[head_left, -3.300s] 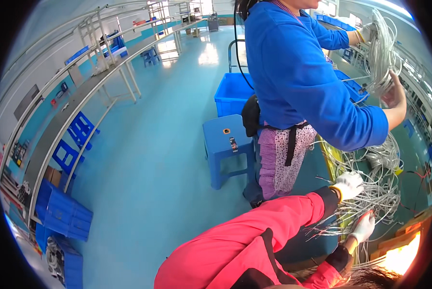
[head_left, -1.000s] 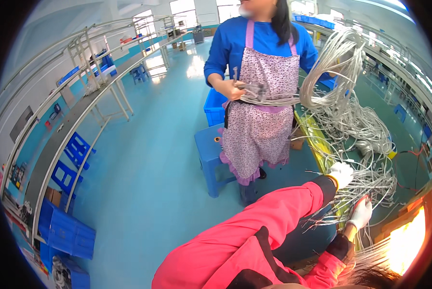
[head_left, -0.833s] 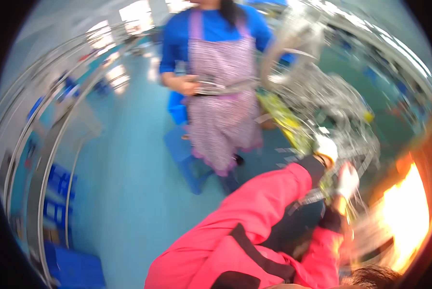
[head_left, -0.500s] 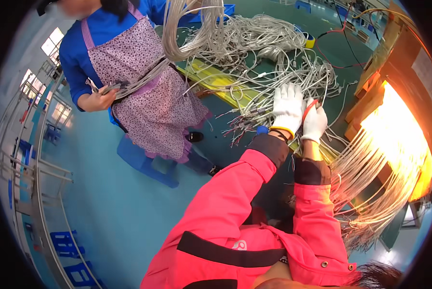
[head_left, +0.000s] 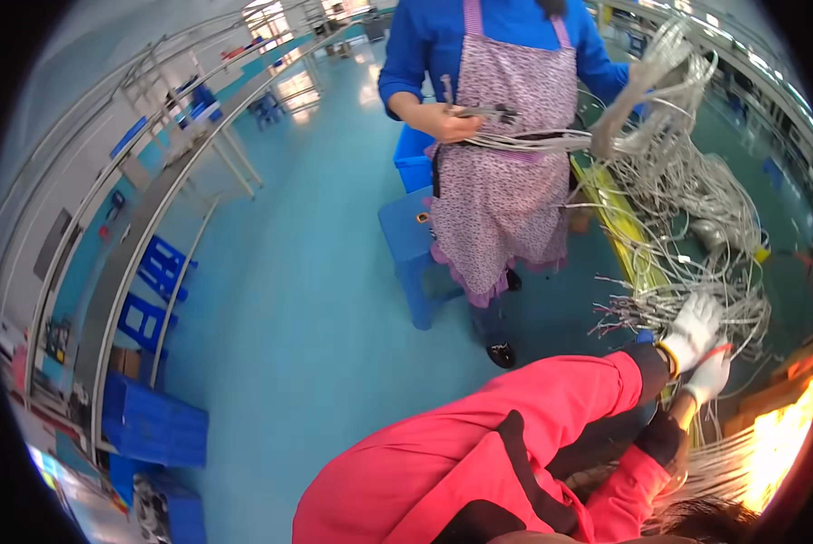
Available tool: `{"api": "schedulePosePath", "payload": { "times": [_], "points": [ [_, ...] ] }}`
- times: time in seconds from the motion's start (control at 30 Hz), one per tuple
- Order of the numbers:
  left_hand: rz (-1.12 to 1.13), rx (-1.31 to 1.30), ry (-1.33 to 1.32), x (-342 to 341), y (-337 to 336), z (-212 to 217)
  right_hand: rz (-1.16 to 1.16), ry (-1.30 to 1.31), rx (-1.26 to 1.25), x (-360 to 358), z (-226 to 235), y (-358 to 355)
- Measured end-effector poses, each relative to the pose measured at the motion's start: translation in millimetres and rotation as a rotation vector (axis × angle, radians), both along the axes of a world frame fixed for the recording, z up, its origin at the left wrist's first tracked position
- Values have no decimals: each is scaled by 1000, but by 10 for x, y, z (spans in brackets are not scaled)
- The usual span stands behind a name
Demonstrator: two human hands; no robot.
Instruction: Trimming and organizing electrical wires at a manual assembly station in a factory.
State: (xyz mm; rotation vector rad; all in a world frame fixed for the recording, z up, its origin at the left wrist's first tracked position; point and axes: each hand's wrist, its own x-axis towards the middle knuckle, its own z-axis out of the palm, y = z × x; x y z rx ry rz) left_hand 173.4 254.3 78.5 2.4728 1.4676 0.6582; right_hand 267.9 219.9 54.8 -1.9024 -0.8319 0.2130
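My left hand [head_left: 697,321], in a white glove, lies on a bundle of pale cables [head_left: 737,304], its fingers stretched out over them. Close beside it, my right hand [head_left: 711,374], also gloved, is closed around a slim red tool [head_left: 718,352]. Most of that tool is hidden by the glove, so its kind does not show. Stripped cable ends [head_left: 619,313] with thin coloured wires stick out to the left of my left hand.
Across the bench a person in a flowered apron [head_left: 506,82] holds a cable bundle. A big cable heap [head_left: 705,195] lies by a yellow strip [head_left: 626,222]. Bright light glows over hanging cables [head_left: 724,453] near right. A blue stool [head_left: 406,236] stands beside the person.
The view has swung left, so my hands and the person appear farther right. My left hand stays on the cables; my right hand still holds the red tool.
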Motion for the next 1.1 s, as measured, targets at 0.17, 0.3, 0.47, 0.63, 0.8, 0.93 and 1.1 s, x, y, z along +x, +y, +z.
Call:
{"api": "schedulePosePath", "payload": {
  "times": [0.17,0.3,0.47,0.63,0.8,0.93,1.1],
  "points": [
    [-7,66,-124,21,-12,13,2,-32,-89,118,2,58],
    [8,180,-227,-27,-138,68,20,-30,-50,60,72,15],
    [16,133,-154,-146,-186,131,9,-83,-72,-75,117,-49],
    [22,236,-171,-161,-211,86,18,-43,-35,-184,249,-215],
    [9,334,-177,-59,-212,286,-7,-34,141,-118,200,-186],
    [5,325,7,-319,-47,170,28,-393,-261,-502,289,-117],
    [-63,272,226,-146,-50,272,-81,0,-15,-527,678,-413]
  ]
}}
